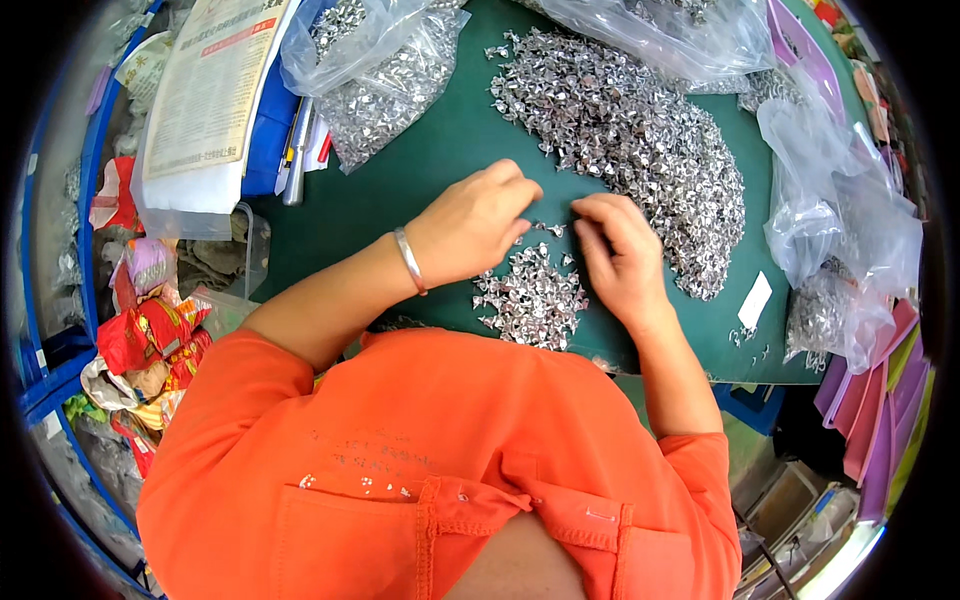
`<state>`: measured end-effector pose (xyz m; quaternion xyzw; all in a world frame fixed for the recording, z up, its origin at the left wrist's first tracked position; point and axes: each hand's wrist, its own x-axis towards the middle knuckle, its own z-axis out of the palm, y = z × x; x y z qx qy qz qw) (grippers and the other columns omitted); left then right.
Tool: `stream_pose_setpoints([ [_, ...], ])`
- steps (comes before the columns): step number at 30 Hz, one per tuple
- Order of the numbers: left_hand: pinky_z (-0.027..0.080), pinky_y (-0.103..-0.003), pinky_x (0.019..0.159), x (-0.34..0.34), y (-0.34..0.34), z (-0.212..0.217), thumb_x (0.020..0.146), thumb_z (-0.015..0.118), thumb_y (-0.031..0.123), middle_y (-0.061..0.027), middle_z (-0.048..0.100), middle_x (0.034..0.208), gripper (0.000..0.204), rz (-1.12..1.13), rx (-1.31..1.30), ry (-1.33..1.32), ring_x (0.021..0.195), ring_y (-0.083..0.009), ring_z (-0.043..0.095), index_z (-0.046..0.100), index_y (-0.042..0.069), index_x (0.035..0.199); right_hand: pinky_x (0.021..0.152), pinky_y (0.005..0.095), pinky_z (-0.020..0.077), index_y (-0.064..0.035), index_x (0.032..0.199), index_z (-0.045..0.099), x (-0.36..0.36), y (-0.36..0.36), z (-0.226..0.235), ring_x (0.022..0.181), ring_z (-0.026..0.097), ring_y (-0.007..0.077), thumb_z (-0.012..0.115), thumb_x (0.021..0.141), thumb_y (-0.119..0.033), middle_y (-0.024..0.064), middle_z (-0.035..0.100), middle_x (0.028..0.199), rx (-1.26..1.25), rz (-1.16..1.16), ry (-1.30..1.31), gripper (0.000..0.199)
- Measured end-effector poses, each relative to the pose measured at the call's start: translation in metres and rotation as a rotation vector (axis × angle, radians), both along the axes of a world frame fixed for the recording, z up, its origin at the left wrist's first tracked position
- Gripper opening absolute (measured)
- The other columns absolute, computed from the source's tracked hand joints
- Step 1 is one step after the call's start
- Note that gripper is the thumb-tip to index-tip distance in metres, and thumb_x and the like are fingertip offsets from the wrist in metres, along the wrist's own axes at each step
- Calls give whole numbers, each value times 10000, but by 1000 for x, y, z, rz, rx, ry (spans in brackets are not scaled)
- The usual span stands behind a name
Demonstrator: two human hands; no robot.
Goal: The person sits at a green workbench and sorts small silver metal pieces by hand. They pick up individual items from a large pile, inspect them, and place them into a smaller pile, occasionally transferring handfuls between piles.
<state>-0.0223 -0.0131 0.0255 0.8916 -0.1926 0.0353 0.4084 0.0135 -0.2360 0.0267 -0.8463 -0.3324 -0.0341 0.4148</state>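
Observation:
My left hand [478,222] hovers over the green tabletop with its fingers curled and pressed together; what they pinch, if anything, is too small to make out. My right hand [622,250] faces it from the other side, fingers bent, thumb a little apart from the index finger, with its fingertips by a few loose metal pieces. Between the hands and my chest lies a small heap of shiny silver metal pieces [532,300]. Beyond my right hand spreads a much larger pile of similar small metal parts [625,130].
Clear plastic bags of metal parts stand at the back left [395,95]. Another plastic bag [815,190] slumps at the right edge, near a white card [755,300]. A printed sheet [212,90] and pens [298,150] lie at left. Blue shelving and red wrappers [150,335] flank the table.

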Motion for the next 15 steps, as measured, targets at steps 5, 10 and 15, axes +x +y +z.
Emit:
stream_pose_setpoints([
  [5, 507, -416, 754, -4, -6, -7, 817, 714, 2, -125, 585, 941, 145, -101, -40, -19, 848, -327, 607, 640, 19, 941, 798, 391, 505, -40, 984, 690, -5, -3, -9, 889, 609, 307, 759, 786, -14, 85, 655, 987, -77, 115, -28, 212],
  [10, 511, -374, 725, -8, 12, 8, 844, 714, 53, -113, 631, 905, 82, -380, -149, 249, 828, -286, 638, 670, 18, 903, 873, 411, 514, -30, 1016, 681, -8, -13, 12, 996, 632, 330, 663, 794, 70, 113, 669, 1060, 7, 447, 440, 245],
  [15, 516, -335, 669, 9, 6, 5, 878, 673, 36, -116, 622, 865, 54, -22, -85, 197, 744, -246, 652, 657, -6, 908, 958, 444, 500, 20, 1155, 627, 12, 17, 3, 1123, 575, 389, 608, 742, 85, 166, 594, 1263, -125, 108, -208, 418],
])
